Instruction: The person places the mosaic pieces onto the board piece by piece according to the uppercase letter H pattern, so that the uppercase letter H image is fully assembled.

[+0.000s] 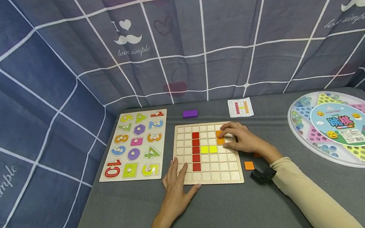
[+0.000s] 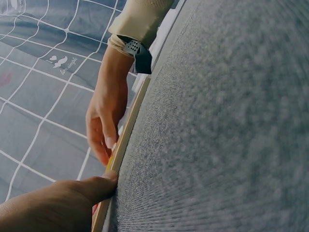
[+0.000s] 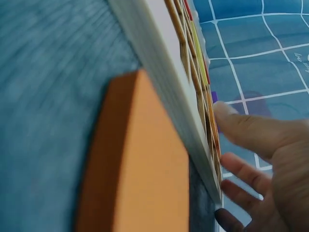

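A wooden grid board (image 1: 210, 178) lies on the grey cloth. It holds a column of red square tiles (image 1: 195, 149), two yellow tiles (image 1: 209, 149) in a row, and orange tiles (image 1: 220, 140) at the right. Over those orange tiles is my right hand (image 1: 243, 139); its fingertips touch them, and in the right wrist view thumb and fingers are spread apart. My left hand (image 1: 175, 192) rests on the board's near left corner, fingers extended, thumb along the near edge. Beside the board lies a loose orange tile (image 1: 249, 165); another (image 1: 257, 155) is partly hidden under the right wrist.
A number and shape puzzle board (image 1: 132, 147) lies at left. Behind the grid board are a purple block (image 1: 190, 114) and a pattern card (image 1: 241, 112) with a red, yellow and orange H. A round game board in packaging (image 1: 342, 127) occupies the right. Curtains hang behind.
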A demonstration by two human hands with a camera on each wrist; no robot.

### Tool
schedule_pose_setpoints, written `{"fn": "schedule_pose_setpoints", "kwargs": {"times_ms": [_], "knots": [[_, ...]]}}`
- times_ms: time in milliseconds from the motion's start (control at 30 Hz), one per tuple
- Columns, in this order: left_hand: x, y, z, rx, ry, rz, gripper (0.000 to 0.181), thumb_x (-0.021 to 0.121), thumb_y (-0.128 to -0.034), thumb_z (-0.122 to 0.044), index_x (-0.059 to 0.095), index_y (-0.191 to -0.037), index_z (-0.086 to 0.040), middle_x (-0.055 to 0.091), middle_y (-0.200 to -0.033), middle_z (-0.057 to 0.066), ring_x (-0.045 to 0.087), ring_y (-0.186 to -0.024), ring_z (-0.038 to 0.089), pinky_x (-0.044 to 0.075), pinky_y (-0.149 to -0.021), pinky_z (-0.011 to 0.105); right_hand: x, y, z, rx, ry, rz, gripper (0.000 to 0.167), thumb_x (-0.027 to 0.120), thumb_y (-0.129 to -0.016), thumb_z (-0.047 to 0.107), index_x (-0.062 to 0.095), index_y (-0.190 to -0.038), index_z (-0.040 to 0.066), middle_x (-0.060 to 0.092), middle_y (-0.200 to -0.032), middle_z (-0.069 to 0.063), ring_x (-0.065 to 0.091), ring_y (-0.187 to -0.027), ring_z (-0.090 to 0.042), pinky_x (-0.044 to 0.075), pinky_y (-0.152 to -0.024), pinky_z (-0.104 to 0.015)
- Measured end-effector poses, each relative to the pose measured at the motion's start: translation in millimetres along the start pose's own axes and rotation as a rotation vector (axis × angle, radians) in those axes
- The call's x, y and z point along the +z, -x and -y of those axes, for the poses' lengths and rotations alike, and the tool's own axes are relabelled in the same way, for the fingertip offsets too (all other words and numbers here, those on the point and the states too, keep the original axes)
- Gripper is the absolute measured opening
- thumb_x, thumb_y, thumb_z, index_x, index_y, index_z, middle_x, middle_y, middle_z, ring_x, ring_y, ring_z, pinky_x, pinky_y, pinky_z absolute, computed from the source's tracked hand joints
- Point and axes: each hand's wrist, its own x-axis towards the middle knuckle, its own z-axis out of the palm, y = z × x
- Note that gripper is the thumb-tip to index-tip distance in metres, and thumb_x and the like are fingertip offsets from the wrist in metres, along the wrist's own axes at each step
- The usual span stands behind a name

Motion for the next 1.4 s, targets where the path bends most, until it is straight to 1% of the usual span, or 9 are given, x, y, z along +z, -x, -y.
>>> {"fn": "schedule_pose_setpoints", "kwargs": {"times_ms": [233, 400, 500, 633, 833, 1000, 1100, 1267, 1400], "knots": [[1.1, 0.7, 1.0, -0.003, -0.012, 0.003, 0.076, 0.081, -0.0795, -0.033, 0.05, -0.139, 0.002, 0.022, -0.157, 0.03, 0.02, -0.144, 0.049, 0.018, -0.098, 0.058, -9, 20.3, 2, -0.026, 0.02, -0.033, 0.039, 0.079, -0.082, 0.019, 0.067, -0.118, 0.012, 0.054, -0.135, -0.015, 0.044, -0.127, -0.035, 0.028, -0.104, -0.059], [1.4, 1.2, 2.0, -0.006, -0.013, 0.002, 0.076, 0.081, -0.0795, -0.033, 0.05, -0.14, 0.002, 0.022, -0.157, 0.029, 0.019, -0.145, 0.048, 0.017, -0.1, 0.059, -15, 46.9, 3, 0.016, 0.006, -0.034, 0.045, 0.081, -0.081, 0.022, 0.065, -0.122, 0.012, 0.051, -0.137, -0.015, 0.043, -0.125, -0.034, 0.035, -0.097, -0.053], [1.5, 0.6, 2.6, -0.009, -0.018, 0.003, 0.076, 0.081, -0.0797, -0.034, 0.05, -0.14, 0.001, 0.023, -0.157, 0.029, 0.019, -0.145, 0.047, 0.017, -0.1, 0.059, -17, 61.2, 2, 0.048, 0.004, -0.034, 0.048, 0.081, -0.081, 0.026, 0.064, -0.124, 0.015, 0.046, -0.142, -0.015, 0.037, -0.131, -0.037, 0.03, -0.097, -0.056], [0.9, 0.3, 2.7, -0.021, -0.013, 0.004, 0.077, 0.081, -0.0796, -0.035, 0.049, -0.141, 0.0, 0.023, -0.157, 0.028, 0.018, -0.146, 0.046, 0.017, -0.1, 0.058, -19, 74.3, 1, 0.054, 0.026, -0.061, 0.051, 0.083, -0.078, 0.03, 0.064, -0.124, 0.019, 0.044, -0.145, -0.015, 0.027, -0.138, -0.043, 0.019, -0.098, -0.063], [0.9, 0.3, 2.3, -0.017, -0.01, 0.005, 0.077, 0.081, -0.0795, -0.034, 0.05, -0.14, 0.0, 0.023, -0.157, 0.028, 0.018, -0.146, 0.047, 0.017, -0.1, 0.058, -17, 90.3, -1, 0.059, 0.04, -0.027, 0.059, 0.086, -0.071, 0.039, 0.063, -0.124, 0.025, 0.04, -0.145, -0.013, 0.025, -0.139, -0.042, 0.018, -0.097, -0.062], [0.5, 0.3, 2.0, -0.008, -0.011, -0.003, 0.076, 0.081, -0.0788, -0.033, 0.05, -0.14, 0.001, 0.023, -0.157, 0.028, 0.019, -0.145, 0.047, 0.017, -0.1, 0.057, -11, 95.3, -3, 0.02, 0.075, -0.006, 0.065, 0.088, -0.066, 0.047, 0.063, -0.123, 0.027, 0.038, -0.144, -0.014, 0.028, -0.137, -0.038, 0.017, -0.099, -0.061], [0.2, 0.3, 1.8, -0.007, -0.016, -0.002, 0.076, 0.082, -0.0786, -0.033, 0.05, -0.14, 0.001, 0.023, -0.157, 0.028, 0.019, -0.145, 0.047, 0.017, -0.1, 0.057, -9, 95.8, -5, 0.008, 0.068, -0.016, 0.061, 0.089, -0.066, 0.044, 0.064, -0.118, 0.027, 0.041, -0.141, -0.014, 0.028, -0.136, -0.038, 0.016, -0.1, -0.06], [0.1, 0.3, 1.0, -0.012, -0.014, 0.005, 0.076, 0.082, -0.0788, -0.032, 0.05, -0.14, 0.001, 0.022, -0.157, 0.029, 0.019, -0.145, 0.047, 0.017, -0.1, 0.057, -9, 96.3, -7, 0.017, 0.032, -0.043, 0.043, 0.089, -0.069, 0.038, 0.063, -0.103, 0.031, 0.045, -0.13, -0.008, 0.033, -0.131, -0.033, 0.015, -0.099, -0.058], [0.7, 0.4, 1.1, -0.014, -0.016, 0.006, 0.076, 0.082, -0.0781, -0.03, 0.051, -0.139, 0.001, 0.023, -0.157, 0.029, 0.019, -0.145, 0.049, 0.016, -0.1, 0.058, -8, 96.0, -10, 0.008, 0.027, -0.051, 0.036, 0.088, -0.071, 0.035, 0.062, -0.097, 0.035, 0.046, -0.127, -0.006, 0.034, -0.13, -0.031, 0.016, -0.098, -0.058]]}}
